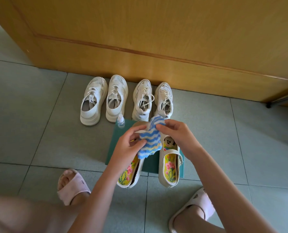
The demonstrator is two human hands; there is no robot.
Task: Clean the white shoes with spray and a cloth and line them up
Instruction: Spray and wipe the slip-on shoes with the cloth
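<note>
Above the green mat (123, 148), I held the blue-striped cloth (150, 140) with both hands: left hand (128, 147) pinched its lower part, right hand (175, 133) gripped its upper edge. Two strap shoes (169, 167) lay beneath; four white sneakers (116, 98) stood lined along the wooden door (139, 39), spray bottle (120, 121) just beside them.

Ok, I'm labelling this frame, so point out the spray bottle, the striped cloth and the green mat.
spray bottle (120, 121), head view, on its clear body.
striped cloth (150, 143), head view, on its middle folds.
green mat (121, 140), head view, on a bare left part.
</note>
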